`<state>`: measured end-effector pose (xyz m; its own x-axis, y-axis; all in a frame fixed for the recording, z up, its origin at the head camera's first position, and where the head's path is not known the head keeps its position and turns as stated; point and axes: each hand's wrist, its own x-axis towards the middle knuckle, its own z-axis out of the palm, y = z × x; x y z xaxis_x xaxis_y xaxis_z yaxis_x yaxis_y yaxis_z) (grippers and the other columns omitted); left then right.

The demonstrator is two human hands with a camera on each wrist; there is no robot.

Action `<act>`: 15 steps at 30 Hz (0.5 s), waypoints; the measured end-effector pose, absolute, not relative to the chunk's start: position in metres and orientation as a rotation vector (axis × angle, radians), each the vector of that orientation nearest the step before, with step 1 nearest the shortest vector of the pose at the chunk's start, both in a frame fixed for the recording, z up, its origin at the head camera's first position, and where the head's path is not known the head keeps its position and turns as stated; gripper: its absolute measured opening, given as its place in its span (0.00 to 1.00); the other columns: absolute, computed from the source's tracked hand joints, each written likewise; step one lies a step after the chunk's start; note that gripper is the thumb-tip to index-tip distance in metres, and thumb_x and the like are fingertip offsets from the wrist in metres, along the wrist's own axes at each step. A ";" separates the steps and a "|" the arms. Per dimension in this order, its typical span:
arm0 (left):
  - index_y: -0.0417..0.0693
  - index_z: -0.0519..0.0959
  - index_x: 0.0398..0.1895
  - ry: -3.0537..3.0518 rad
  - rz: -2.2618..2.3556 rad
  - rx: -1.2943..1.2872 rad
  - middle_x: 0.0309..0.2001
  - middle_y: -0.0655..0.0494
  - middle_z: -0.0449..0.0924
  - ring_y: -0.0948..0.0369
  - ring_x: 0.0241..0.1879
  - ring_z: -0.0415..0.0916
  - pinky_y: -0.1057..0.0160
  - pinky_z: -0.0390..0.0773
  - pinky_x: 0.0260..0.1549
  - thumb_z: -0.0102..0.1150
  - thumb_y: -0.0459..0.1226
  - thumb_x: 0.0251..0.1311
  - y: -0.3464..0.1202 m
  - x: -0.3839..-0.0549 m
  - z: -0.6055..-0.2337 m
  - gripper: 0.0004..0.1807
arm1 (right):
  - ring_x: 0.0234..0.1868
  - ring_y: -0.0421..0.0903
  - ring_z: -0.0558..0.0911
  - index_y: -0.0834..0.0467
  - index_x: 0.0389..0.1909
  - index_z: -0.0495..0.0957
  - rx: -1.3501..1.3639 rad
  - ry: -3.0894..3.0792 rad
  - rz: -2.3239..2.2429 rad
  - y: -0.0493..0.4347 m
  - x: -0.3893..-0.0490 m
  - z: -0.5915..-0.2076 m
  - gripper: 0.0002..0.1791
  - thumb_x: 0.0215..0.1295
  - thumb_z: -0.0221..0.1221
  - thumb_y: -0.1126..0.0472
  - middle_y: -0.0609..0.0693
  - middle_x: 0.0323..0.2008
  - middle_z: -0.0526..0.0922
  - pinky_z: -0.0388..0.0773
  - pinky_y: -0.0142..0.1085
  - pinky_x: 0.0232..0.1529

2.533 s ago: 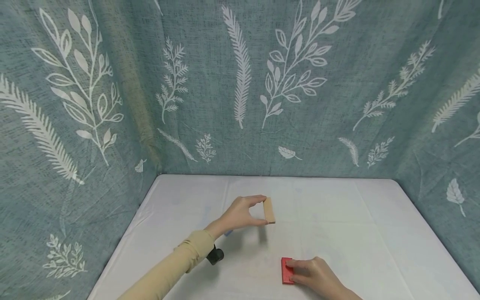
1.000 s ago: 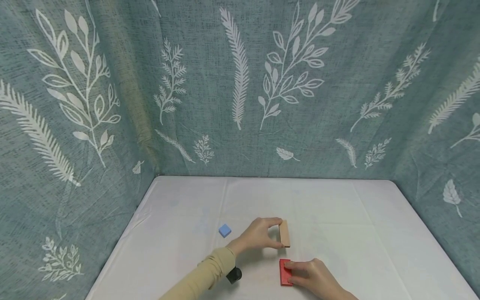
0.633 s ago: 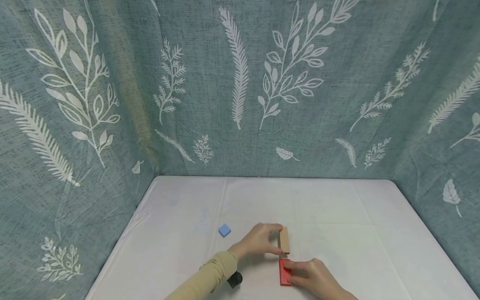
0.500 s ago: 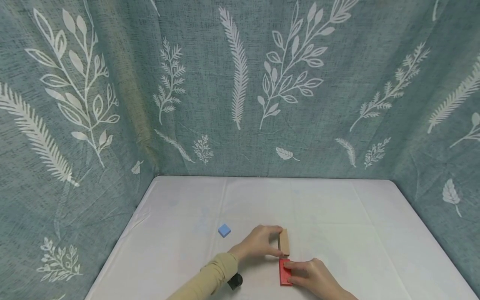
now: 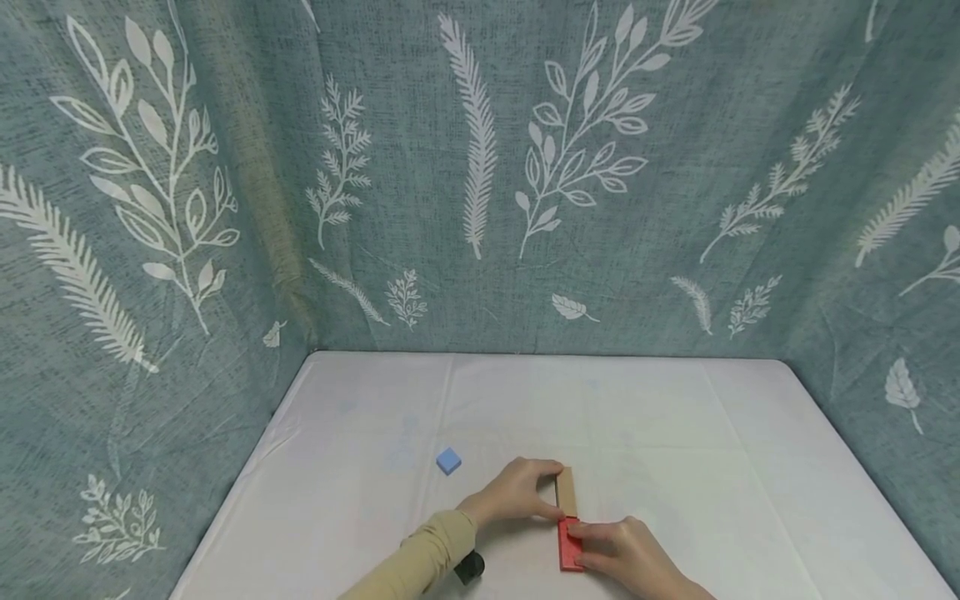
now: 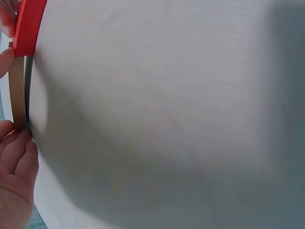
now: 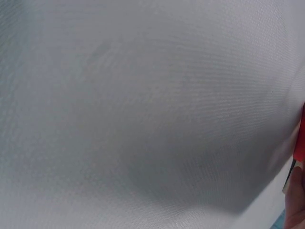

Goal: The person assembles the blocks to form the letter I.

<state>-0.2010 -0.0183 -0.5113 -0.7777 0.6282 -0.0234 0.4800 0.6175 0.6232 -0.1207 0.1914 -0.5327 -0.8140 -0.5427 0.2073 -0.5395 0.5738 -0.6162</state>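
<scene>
My left hand [image 5: 517,492] pinches a narrow tan block [image 5: 566,492], thumb at its near end and fingers at its far end. Directly below in the head view, a red block [image 5: 568,546] lies lengthwise in line with it, and the ends of the two meet. My right hand [image 5: 626,550] holds the red block from the right with thumb and index finger. In the left wrist view the red block [image 6: 28,28] overlaps the end of the tan block [image 6: 18,90]. The right wrist view catches just a sliver of red block [image 7: 300,143] at its edge.
A small blue square block [image 5: 448,461] lies left of the hands on the white-covered table [image 5: 675,433]. Something black [image 5: 470,568] shows beside the left sleeve [image 5: 427,554]. A green leaf-patterned curtain [image 5: 465,167] stands behind and along the sides.
My left hand has brought the tan block nearer and rightward, down to the red block's far end. The blue block has come into full view. My right hand stays on the red block.
</scene>
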 end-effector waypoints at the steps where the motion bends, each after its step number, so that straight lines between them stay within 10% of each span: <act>1: 0.42 0.75 0.58 2.599 0.896 0.898 0.58 0.52 0.78 0.58 0.61 0.73 0.66 0.71 0.63 0.75 0.44 0.43 -0.018 -0.201 -0.511 0.36 | 0.47 0.40 0.84 0.57 0.46 0.84 -0.943 2.777 -1.083 0.191 -0.121 -0.533 0.19 0.57 0.64 0.50 0.49 0.43 0.87 0.84 0.29 0.41; 15: 0.42 0.72 0.61 2.576 0.902 0.867 0.61 0.51 0.75 0.58 0.63 0.70 0.65 0.68 0.65 0.74 0.43 0.44 -0.019 -0.201 -0.516 0.38 | 0.47 0.43 0.84 0.57 0.46 0.84 -0.932 2.777 -1.076 0.190 -0.121 -0.532 0.18 0.56 0.65 0.52 0.49 0.43 0.87 0.84 0.29 0.42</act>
